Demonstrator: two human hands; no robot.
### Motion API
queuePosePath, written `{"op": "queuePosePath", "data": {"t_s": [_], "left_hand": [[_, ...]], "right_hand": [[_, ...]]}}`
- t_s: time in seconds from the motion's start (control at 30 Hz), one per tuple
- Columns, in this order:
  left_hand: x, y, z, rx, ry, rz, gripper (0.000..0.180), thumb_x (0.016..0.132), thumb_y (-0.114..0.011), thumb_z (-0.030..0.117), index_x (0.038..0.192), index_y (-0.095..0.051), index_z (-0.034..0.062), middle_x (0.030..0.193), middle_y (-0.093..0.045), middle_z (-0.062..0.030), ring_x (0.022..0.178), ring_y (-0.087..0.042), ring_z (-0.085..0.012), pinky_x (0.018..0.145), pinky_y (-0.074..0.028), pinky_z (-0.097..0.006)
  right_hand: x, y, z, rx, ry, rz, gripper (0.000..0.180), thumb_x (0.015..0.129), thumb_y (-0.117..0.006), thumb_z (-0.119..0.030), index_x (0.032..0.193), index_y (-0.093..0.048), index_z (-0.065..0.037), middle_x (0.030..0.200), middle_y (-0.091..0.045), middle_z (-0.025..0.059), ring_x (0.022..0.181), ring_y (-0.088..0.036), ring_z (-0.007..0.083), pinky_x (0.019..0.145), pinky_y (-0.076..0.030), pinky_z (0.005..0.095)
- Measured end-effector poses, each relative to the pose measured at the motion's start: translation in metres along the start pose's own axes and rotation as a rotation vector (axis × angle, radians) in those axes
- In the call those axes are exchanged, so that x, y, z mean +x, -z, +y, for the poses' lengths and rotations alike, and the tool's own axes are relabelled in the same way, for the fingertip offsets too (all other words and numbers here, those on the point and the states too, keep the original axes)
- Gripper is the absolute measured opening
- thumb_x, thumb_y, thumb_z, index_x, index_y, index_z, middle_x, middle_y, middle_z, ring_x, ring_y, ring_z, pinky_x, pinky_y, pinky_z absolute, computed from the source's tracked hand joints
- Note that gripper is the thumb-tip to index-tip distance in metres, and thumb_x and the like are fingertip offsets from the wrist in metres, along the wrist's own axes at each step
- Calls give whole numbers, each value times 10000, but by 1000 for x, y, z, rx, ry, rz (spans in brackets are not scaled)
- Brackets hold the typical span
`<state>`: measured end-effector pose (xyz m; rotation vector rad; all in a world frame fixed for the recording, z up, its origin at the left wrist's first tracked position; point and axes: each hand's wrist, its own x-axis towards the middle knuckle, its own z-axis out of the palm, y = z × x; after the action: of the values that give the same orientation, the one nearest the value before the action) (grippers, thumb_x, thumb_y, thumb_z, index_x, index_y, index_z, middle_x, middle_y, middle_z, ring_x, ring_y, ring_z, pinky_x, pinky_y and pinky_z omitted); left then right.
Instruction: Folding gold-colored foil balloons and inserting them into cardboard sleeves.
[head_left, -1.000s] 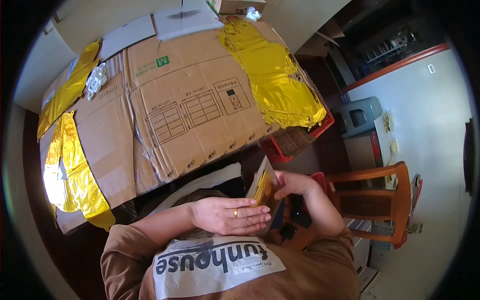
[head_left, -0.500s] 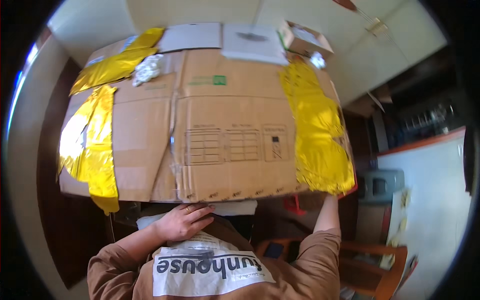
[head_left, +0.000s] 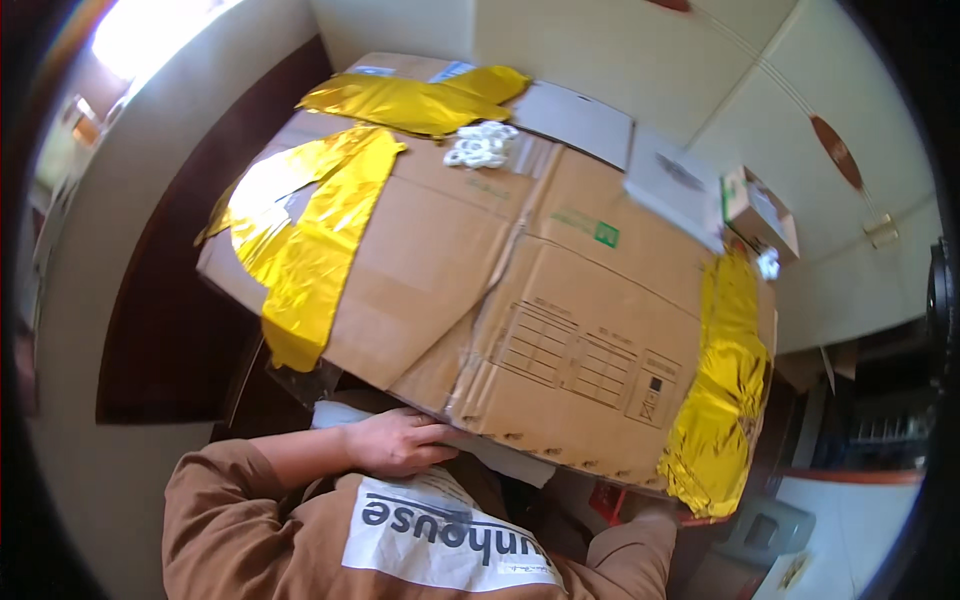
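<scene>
Matt, creased brown cardboard sheet (head_left: 520,300) lies just beyond the left hand's fingers (head_left: 425,440); glossy, crinkled gold foil (head_left: 320,240) covers it farther off, and a soft brown cloth sleeve (head_left: 230,500) sits behind them.

We see a large flattened brown cardboard box (head_left: 480,290) spread across the middle, with a small green square label (head_left: 606,235) toward its far right. At the far right edge sits a small open carton (head_left: 760,212), brown with white and green sides.
</scene>
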<state>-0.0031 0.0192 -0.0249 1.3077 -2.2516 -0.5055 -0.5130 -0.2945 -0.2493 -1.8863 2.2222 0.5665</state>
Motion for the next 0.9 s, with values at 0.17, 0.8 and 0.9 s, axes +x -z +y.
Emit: {"op": "queuePosePath", "data": {"t_s": [0.17, 0.8, 0.9], "left_hand": [[-15, 70, 8, 184, -175, 350, 129, 818, -736, 125, 922, -714, 52, 1069, -691, -125, 823, -666, -206, 682, -514, -314], [-89, 157, -27, 94, 587, 341, 253, 922, -646, 86, 1152, -701, -4, 1113, -704, -163, 1070, -672, -345, 981, -520, -410], [-86, 169, -31, 47, 612, 266, 216, 912, -689, 107, 1094, -733, -2, 1064, -714, -169, 1004, -687, -329, 903, -544, -382]], "right_hand": [[-1, 9, 7, -70, 28, -49, 264, 884, -648, -121, 1106, -724, 0, 1059, -753, 163, 983, -711, 269, 867, -548, 361], [-309, 300, -312, 547, 1555, -169, 171, 922, -648, -113, 1042, -714, -12, 922, -696, 170, 841, -679, 355, 770, -552, 410], [-309, 283, -379, 574, 1660, 7, 184, 911, -651, -115, 1063, -718, -38, 978, -687, 141, 900, -666, 338, 830, -541, 412]]}}
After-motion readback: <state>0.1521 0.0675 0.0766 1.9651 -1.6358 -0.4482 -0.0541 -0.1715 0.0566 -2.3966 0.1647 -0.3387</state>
